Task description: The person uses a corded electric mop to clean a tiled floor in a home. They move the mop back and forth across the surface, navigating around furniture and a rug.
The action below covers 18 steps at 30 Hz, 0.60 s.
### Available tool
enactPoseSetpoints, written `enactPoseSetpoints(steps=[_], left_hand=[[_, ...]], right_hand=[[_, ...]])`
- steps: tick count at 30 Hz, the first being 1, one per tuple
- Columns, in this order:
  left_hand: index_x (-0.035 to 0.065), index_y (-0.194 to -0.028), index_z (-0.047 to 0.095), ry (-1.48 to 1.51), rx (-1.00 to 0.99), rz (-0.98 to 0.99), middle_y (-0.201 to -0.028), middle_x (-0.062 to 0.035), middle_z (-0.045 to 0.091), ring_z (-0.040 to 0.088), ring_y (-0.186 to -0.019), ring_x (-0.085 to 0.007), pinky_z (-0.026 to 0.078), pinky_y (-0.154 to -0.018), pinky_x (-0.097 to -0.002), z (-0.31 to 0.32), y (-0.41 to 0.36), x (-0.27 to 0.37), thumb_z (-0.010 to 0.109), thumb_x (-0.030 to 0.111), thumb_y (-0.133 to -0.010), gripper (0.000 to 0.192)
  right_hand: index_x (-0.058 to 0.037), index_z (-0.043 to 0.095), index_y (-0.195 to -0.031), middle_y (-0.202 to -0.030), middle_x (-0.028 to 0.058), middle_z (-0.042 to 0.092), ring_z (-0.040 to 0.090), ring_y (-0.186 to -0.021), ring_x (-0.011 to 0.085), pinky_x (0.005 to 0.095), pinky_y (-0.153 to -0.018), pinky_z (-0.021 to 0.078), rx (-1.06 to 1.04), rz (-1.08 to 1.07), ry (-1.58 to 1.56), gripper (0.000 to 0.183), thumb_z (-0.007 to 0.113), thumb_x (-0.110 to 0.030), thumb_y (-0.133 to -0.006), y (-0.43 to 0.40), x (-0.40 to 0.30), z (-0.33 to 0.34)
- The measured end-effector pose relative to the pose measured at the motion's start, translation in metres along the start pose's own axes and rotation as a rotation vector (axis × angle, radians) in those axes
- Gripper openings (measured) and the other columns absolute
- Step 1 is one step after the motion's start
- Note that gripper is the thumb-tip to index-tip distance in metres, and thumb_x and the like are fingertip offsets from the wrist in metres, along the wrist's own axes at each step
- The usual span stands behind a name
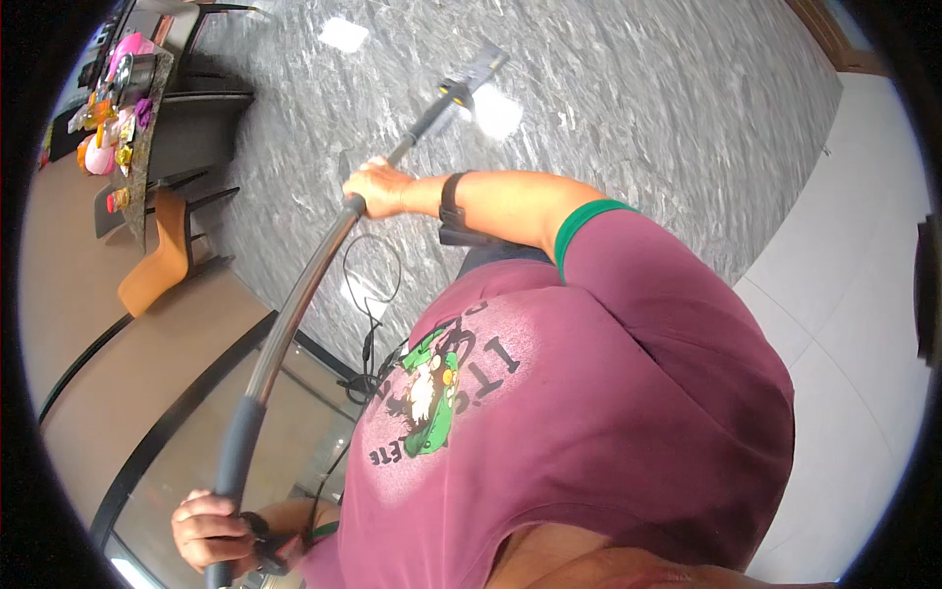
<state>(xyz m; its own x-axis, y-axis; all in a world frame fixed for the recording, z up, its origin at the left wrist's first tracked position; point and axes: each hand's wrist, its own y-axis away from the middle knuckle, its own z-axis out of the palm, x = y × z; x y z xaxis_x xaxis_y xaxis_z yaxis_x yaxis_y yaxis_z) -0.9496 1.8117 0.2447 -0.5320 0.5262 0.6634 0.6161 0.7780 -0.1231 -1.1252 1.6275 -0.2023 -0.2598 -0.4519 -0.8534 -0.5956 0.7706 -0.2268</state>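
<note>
My right hand (379, 188) grips the lower part of a long flat mop's pole (298, 302), just past a grey sleeve joint. At lower left, my left hand (213, 534) is wrapped around the grey foam grip near the pole's upper end. The pole looks bowed and runs slantwise across the view. Its flat mop head (486, 66), blurred, lies on the grey marbled floor (625, 110), with a yellow-marked joint behind it. Black straps circle both wrists.
At left, a table (158, 96) holds a dark pot (134, 77), bottles and packets. An orange chair (158, 258) and dark chairs stand beside it. Black cables (372, 309) hang at my waist. A white wall (831, 294) rises at right, near a brown door frame (839, 44).
</note>
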Motion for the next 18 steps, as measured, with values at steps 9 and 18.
enactPoseSetpoints(steps=[9, 18], left_hand=[[0.0252, -0.062, 0.062, 0.188, -0.342, 0.355, -0.061, 0.0074, 0.058, 0.058, -0.066, -0.0071, 0.039, -0.074, -0.0269, 0.048, -0.063, 0.042, 0.067, 0.015, -0.067, 0.012], [0.0112, -0.076, 0.064, 0.827, -0.709, 0.753, -0.087, -0.0035, 0.064, 0.062, -0.082, -0.0132, 0.041, -0.077, -0.0269, 0.124, -0.166, 0.025, 0.061, 0.006, -0.076, 0.006]], right_hand=[[-0.0139, 0.058, -0.070, -0.072, 0.0086, 0.061, 0.059, -0.074, 0.0296, 0.0422, -0.064, 0.0446, -0.047, -0.042, 0.017, 0.009, 0.059, -0.018, -0.062, 0.069, 0.007, -0.060], [-0.0109, 0.061, -0.071, -0.071, 0.0108, 0.062, 0.060, -0.072, 0.0297, 0.0394, -0.063, 0.0461, -0.156, 0.536, 0.047, 0.013, 0.062, -0.015, -0.059, 0.333, -0.031, -0.176]])
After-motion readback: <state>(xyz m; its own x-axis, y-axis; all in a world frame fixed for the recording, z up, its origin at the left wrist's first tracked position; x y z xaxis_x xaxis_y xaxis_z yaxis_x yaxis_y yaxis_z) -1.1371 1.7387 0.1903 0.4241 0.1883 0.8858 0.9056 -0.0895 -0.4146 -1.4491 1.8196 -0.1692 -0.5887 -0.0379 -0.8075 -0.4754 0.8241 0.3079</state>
